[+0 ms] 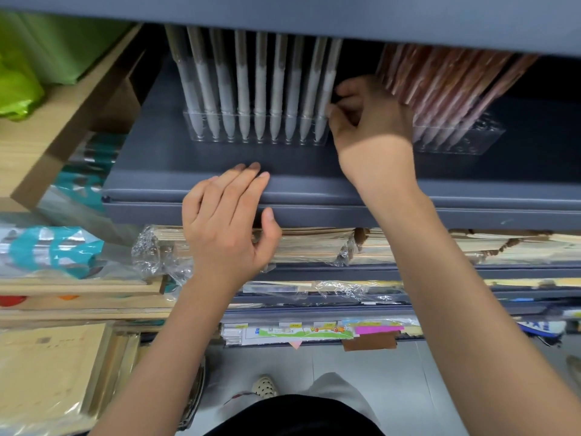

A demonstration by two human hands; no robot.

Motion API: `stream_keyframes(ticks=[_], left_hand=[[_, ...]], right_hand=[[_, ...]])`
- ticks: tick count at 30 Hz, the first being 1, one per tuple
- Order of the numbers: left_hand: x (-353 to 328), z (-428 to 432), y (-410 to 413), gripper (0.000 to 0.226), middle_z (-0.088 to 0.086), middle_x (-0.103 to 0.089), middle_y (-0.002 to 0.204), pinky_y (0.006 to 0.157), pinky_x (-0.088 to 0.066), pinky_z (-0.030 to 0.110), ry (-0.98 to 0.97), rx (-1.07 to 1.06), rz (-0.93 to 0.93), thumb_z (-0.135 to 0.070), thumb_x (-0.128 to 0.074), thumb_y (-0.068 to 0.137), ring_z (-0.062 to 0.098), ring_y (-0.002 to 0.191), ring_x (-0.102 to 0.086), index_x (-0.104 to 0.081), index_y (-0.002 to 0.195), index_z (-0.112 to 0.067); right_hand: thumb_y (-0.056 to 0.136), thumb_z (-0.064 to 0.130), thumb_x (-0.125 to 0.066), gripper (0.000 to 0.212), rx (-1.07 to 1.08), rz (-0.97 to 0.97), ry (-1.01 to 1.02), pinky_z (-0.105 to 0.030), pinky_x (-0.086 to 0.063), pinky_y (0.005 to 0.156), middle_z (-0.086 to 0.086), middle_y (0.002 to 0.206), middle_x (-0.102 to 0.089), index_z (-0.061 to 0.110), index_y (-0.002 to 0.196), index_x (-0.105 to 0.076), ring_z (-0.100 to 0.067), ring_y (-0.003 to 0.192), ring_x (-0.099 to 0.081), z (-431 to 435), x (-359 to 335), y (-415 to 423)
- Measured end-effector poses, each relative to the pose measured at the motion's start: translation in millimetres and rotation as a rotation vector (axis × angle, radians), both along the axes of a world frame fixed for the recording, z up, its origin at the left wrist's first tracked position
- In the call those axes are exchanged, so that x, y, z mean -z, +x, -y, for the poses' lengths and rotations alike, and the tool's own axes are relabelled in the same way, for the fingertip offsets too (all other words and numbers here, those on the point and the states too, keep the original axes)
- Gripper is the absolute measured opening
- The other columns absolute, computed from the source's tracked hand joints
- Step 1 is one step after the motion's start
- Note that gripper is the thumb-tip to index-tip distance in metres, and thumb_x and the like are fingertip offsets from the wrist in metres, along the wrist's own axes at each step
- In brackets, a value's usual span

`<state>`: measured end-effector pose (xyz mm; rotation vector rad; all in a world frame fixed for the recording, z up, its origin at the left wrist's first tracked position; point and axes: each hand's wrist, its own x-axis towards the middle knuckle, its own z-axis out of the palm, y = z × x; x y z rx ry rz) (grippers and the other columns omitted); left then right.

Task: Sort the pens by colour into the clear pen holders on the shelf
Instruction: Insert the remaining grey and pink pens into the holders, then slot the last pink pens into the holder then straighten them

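Right hand (371, 130): curled, pinching the rightmost white pen (325, 99).
Left hand (226, 221): fingers straight, together, resting on the shelf (188, 171) edge.
White pens (251, 99): upright row in left clear holder (188, 124), immediately left of right hand.
Brown pens (440, 80): leaning in right clear holder (481, 136), behind right hand.

Right hand (371, 127) — on rightmost white pen (327, 80)

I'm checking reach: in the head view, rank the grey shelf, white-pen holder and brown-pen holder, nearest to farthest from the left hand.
1. grey shelf: the left hand rests on its front edge.
2. white-pen holder: just behind the fingertips.
3. brown-pen holder: farther right, beyond the right hand.
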<state>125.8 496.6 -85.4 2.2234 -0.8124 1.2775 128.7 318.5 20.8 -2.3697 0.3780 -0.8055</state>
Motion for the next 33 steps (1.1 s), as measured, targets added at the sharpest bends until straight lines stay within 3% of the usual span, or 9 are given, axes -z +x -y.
stream_keyframes(ticks=[4, 8, 12, 15, 18, 22, 27, 29, 33], left_hand=[[-20.2, 0.7, -17.4, 0.026, 0.0, -0.07, 0.122, 0.104, -0.032, 0.036, -0.08, 0.05, -0.268, -0.019, -0.056, 0.093, 0.02, 0.119, -0.062, -0.073, 0.111, -0.011], [-51.6, 0.8, -40.2, 0.022, -0.019, -0.069, 0.117, 0.105, -0.04, 0.029, -0.376, 0.275, -0.694, -0.027, -0.054, 0.095, -0.003, 0.118, -0.057, -0.072, 0.108, -0.026], [-67.7, 3.0, -73.1, 0.024, -0.013, -0.074, 0.112, 0.091, -0.05, 0.018, -0.547, 0.477, -0.911, -0.027, -0.052, 0.095, 0.008, 0.108, -0.067, -0.073, 0.106, -0.029], [-55.9, 10.9, -99.1, 0.024, -0.006, -0.076, 0.105, 0.083, -0.055, 0.02, -0.515, 0.521, -1.007, -0.028, -0.049, 0.098, 0.015, 0.097, -0.072, -0.073, 0.103, -0.027], [-14.9, 28.9, -119.5, 0.024, 0.001, -0.076, 0.097, 0.074, -0.056, 0.023, -0.49, 0.515, -1.186, -0.028, -0.051, 0.098, 0.018, 0.086, -0.073, -0.073, 0.096, -0.021], [89.5, 61.6, -155.1, 0.025, 0.011, -0.077, 0.09, 0.069, -0.058, 0.033, -0.481, 0.301, -1.608, -0.002, -0.051, 0.101, 0.033, 0.08, -0.072, -0.072, 0.091, -0.009], [200.6, 92.5, -212.1, 0.023, 0.019, -0.076, 0.085, 0.054, -0.057, 0.028, -0.393, -0.019, -1.995, -0.002, -0.047, 0.103, 0.018, 0.057, -0.072, -0.068, 0.094, 0.0], [225.5, 111.5, -232.2, 0.022, 0.011, -0.075, 0.071, 0.045, -0.055, 0.026, -0.381, -0.136, -2.157, -0.007, -0.049, 0.104, 0.021, 0.051, -0.07, -0.067, 0.093, 0.0], [247.8, 158.5, -270.3, 0.02, 0.02, -0.067, 0.068, 0.038, -0.048, 0.025, -0.244, -0.207, -2.293, -0.001, -0.051, 0.102, 0.029, 0.048, -0.063, -0.063, 0.089, 0.007]], right_hand=[[0.091, 0.018, -0.059, 0.023, -0.078, 0.052, 0.175, -0.031, -0.053, 0.082, 0.006, 0.087, -0.066, 0.012, 0.113, -0.065, -0.014, 0.086, -0.066, 3.9, 2.8, -20.4], [0.084, 0.014, -0.058, 0.019, -0.072, 0.128, 0.318, -0.024, -0.054, 0.08, 0.018, 0.079, -0.071, 0.025, 0.094, -0.071, 0.001, 0.079, -0.066, 27.9, -2.5, -60.3], [0.091, 0.021, -0.06, 0.012, -0.084, 0.184, 0.417, -0.041, -0.057, 0.084, 0.007, 0.089, -0.074, 0.025, 0.091, -0.072, -0.011, 0.09, -0.07, 55.7, 1.4, -122.7], [0.09, 0.03, -0.061, 0.013, -0.066, 0.138, 0.472, -0.029, -0.057, 0.081, 0.008, 0.091, -0.074, 0.028, 0.094, -0.073, -0.011, 0.09, -0.07, 84.5, 22.9, -178.8], [0.089, 0.034, -0.062, 0.012, 0.018, -0.012, 0.563, -0.028, -0.056, 0.078, 0.008, 0.089, -0.074, 0.031, 0.092, -0.073, -0.01, 0.084, -0.071, 122.3, 70.2, -236.9], [0.088, 0.036, -0.064, 0.007, 0.224, -0.392, 0.612, -0.03, -0.054, 0.079, 0.018, 0.087, -0.073, 0.036, 0.088, -0.071, -0.007, 0.085, -0.07, 177.3, 165.4, -333.5], [0.091, 0.041, -0.062, 0.022, 0.444, -0.925, 0.662, -0.027, -0.04, 0.079, 0.004, 0.103, -0.072, 0.025, 0.104, -0.07, -0.021, 0.106, -0.065, 222.9, 275.7, -461.5], [0.092, 0.041, -0.061, 0.023, 0.471, -1.024, 0.757, -0.026, -0.04, 0.078, 0.001, 0.105, -0.072, 0.022, 0.103, -0.07, -0.021, 0.106, -0.064, 234.7, 302.9, -506.7], [0.091, 0.035, -0.063, 0.014, 0.5, -1.1, 0.899, -0.029, -0.049, 0.082, -0.001, 0.098, -0.074, 0.023, 0.096, -0.068, -0.021, 0.095, -0.069, 260.7, 327.1, -579.2]])
